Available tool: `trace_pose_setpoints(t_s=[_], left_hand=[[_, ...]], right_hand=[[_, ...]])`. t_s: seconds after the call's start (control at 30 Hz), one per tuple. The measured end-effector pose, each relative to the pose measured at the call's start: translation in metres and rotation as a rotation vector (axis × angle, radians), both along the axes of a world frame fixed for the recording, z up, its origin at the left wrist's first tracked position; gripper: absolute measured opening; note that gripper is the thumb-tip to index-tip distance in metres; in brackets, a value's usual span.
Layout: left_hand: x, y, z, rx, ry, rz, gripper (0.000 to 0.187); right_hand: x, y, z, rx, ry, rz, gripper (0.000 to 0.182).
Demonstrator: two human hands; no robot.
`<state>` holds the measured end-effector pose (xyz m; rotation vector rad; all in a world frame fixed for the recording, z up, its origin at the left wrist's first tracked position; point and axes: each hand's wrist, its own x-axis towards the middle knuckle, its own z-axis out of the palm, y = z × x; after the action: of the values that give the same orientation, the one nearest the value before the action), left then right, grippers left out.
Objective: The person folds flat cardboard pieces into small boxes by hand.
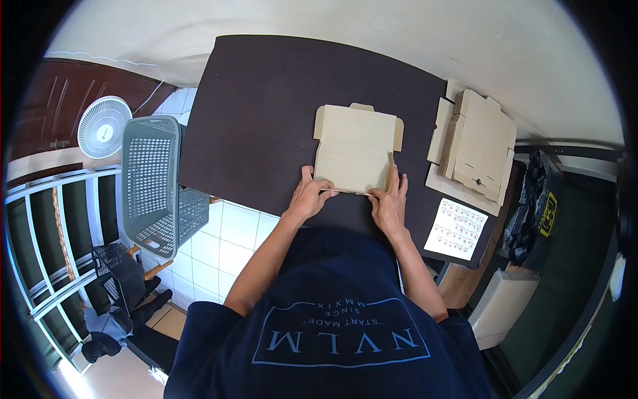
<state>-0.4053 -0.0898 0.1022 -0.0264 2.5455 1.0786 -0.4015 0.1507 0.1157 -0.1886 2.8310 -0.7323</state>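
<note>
A flat tan cardboard box blank (355, 143) lies on the dark tabletop (266, 100), its near edge folded up. My left hand (310, 196) pinches that near edge at its left end. My right hand (391, 203) grips the same edge at its right end, fingers pressed along the fold. Both forearms reach forward from my dark blue shirt.
A stack of unfolded cardboard blanks (475, 146) sits at the table's right side, with a sticker sheet (456, 228) in front of it. A grey plastic basket (154, 183) and a white fan (103, 126) stand left of the table. A black bag (538, 199) is at right.
</note>
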Motion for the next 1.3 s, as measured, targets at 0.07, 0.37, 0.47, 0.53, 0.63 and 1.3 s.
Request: trace_pose_setpoints(t_s=[0.07,0.37,0.47,0.53,0.63,1.3], left_hand=[[-0.004,-0.001,0.002,-0.017,-0.009,-0.028,0.019],[-0.009,-0.001,0.007,-0.053,-0.097,-0.075,0.02],[-0.007,-0.003,0.003,-0.036,-0.043,-0.073,0.02],[-0.004,-0.002,0.0,-0.013,-0.054,-0.04,0.02],[-0.003,-0.002,0.0,-0.011,-0.043,-0.045,0.021],[0.016,0.0,0.002,0.035,-0.015,-0.007,0.025]], right_hand=[[0.0,-0.001,-0.002,0.018,0.013,0.009,0.019],[-0.004,-0.007,0.009,0.068,-0.061,0.027,0.014],[-0.002,-0.005,0.002,0.091,0.028,0.084,0.014],[0.0,-0.001,-0.002,-0.017,0.026,0.085,0.016],[-0.005,0.003,-0.007,-0.039,-0.034,0.142,0.017],[-0.007,0.016,0.008,-0.063,-0.086,0.136,0.022]])
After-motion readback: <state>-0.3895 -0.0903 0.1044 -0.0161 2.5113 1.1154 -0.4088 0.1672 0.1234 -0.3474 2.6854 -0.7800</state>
